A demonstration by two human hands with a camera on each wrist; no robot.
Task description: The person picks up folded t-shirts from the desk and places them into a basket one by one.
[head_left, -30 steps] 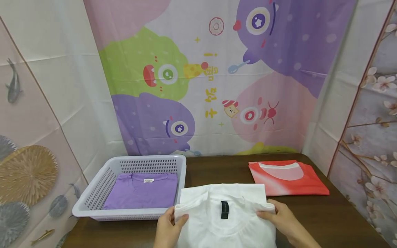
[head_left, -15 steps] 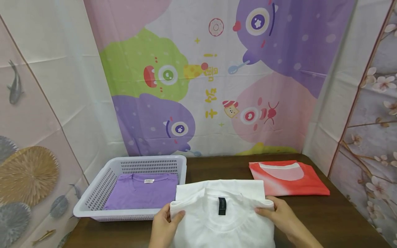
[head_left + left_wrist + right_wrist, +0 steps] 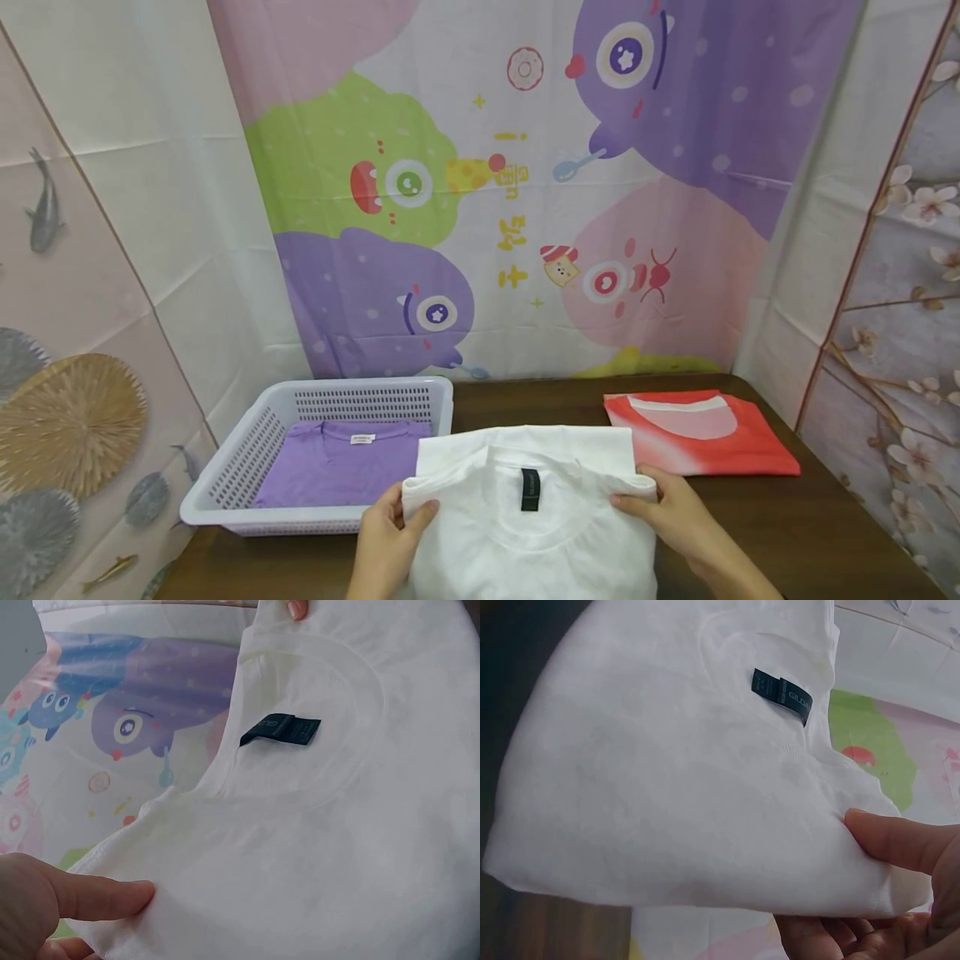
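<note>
A folded white T-shirt (image 3: 532,533) with a dark neck label (image 3: 530,490) is held up at the front of the table, its collar side away from me. My left hand (image 3: 390,529) pinches its left shoulder fold, thumb on top and fingers beneath. At the right shoulder fold my right hand (image 3: 678,517) grips in the same way. The right wrist view shows the thumb (image 3: 900,836) over the cloth and curled fingers under its edge. In the left wrist view the left thumb (image 3: 105,896) presses on the fabric. The shirt's lower end runs out of the head view.
On the left stands a pale plastic basket (image 3: 217,500) with a folded purple T-shirt (image 3: 337,471) inside. A folded red and white shirt (image 3: 705,433) lies at the back right of the brown table (image 3: 517,404). A cartoon-printed curtain (image 3: 510,333) hangs behind.
Both hands have moved the white T-shirt slightly left and away from me, so its left corner now overlaps the basket's right side in the head view. Both grips stay the same.
</note>
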